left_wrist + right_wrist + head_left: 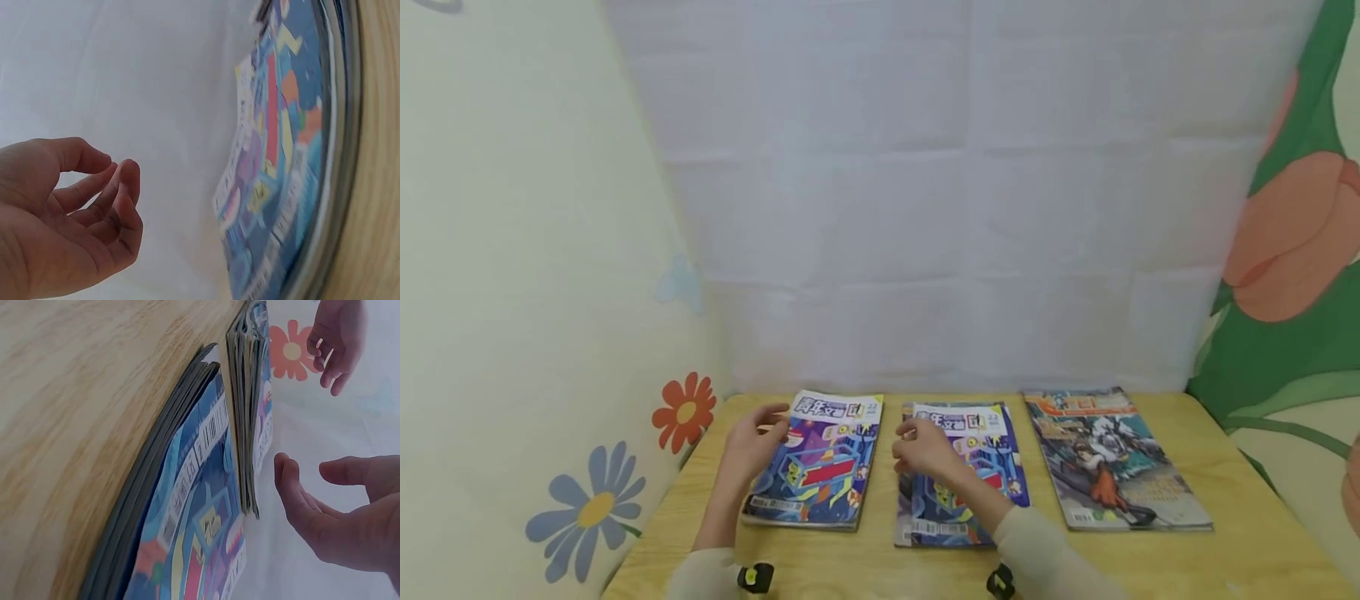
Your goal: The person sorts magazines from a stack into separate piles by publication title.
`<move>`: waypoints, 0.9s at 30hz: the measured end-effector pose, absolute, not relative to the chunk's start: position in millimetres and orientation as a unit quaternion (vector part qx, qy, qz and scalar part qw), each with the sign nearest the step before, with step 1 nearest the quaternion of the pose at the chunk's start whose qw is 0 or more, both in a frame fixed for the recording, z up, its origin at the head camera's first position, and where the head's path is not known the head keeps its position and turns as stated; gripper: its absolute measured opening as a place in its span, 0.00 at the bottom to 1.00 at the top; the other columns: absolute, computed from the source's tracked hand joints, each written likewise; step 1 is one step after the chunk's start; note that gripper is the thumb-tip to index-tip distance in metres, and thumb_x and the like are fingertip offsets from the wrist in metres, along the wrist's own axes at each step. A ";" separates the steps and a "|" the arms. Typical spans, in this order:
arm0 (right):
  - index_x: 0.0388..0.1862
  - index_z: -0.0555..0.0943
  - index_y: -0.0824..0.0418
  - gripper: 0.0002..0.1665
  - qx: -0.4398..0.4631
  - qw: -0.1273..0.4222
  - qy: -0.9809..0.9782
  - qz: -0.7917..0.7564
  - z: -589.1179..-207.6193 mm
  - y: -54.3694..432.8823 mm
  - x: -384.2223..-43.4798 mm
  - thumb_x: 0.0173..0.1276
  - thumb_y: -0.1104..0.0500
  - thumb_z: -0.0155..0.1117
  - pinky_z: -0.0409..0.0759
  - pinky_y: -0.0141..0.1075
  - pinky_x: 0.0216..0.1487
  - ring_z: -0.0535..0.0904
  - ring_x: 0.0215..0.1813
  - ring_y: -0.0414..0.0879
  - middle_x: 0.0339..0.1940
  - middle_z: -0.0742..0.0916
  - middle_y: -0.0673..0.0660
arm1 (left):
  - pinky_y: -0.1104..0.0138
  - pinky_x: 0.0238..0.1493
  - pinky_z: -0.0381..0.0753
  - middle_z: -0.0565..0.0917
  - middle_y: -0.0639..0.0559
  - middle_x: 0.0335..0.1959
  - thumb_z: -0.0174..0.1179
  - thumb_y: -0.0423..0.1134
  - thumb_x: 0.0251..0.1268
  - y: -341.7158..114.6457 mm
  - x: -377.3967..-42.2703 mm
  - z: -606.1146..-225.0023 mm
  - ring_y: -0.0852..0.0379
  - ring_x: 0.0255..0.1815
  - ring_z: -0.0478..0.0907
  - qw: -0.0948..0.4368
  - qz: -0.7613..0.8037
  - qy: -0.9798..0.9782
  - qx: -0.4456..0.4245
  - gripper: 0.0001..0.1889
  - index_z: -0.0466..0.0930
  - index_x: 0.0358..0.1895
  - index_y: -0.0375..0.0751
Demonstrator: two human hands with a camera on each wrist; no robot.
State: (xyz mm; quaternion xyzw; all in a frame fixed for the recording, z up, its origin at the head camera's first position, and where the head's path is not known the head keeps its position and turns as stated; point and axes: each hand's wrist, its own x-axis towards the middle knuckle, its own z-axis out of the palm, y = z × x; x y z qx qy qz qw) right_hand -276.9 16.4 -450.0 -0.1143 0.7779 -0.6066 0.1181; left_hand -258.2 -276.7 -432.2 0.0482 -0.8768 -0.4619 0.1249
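The left pile of magazines [820, 471] lies at the lower centre-left of the head view, its top cover blue and purple with a white title band. The middle pile [936, 500] lies at the lower centre under a matching cover, and edges of other magazines stick out from beneath it.

My left hand [756, 437] hovers by the upper left edge of the left pile. In my left wrist view its fingers curl loosely, with the thumb tip near the fingertips; they grasp nothing and are apart from the magazines. My right hand [925, 450] is over the upper left part of the middle pile. At the right of my right wrist view, thumb and fingers make a wide, relaxed curve around nothing, apart from the covers.

At the lower right of the head view lies the right magazine [1112, 462], with an orange title and an armed figure, well apart from both hands. All lie on the wooden table [865, 567]. Behind it hangs a creased white cloth [940, 208]; a red flower [685, 412] is painted at lower left, a pink tulip [1292, 237] at upper right.
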 end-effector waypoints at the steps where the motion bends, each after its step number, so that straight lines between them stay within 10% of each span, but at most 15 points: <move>1: 0.63 0.73 0.78 0.27 -0.113 0.115 0.778 -0.607 -448.9 20.9 -277.0 0.64 0.70 0.61 0.86 0.47 0.40 0.87 0.37 0.60 0.41 0.85 0.64 | 0.58 0.47 0.80 0.83 0.39 0.52 0.58 0.42 0.75 -272.4 -258.7 -428.5 0.47 0.45 0.84 0.125 -0.462 -0.877 0.040 0.21 0.78 0.65 0.37; 27: 0.56 0.79 0.73 0.20 -0.089 -0.029 0.865 -0.492 -466.7 149.5 -252.1 0.66 0.66 0.66 0.82 0.43 0.37 0.82 0.42 0.52 0.43 0.85 0.61 | 0.63 0.28 0.84 0.83 0.42 0.38 0.57 0.28 0.66 -134.3 -255.4 -472.8 0.53 0.31 0.81 -0.001 -0.476 -0.869 -0.135 0.16 0.79 0.55 0.26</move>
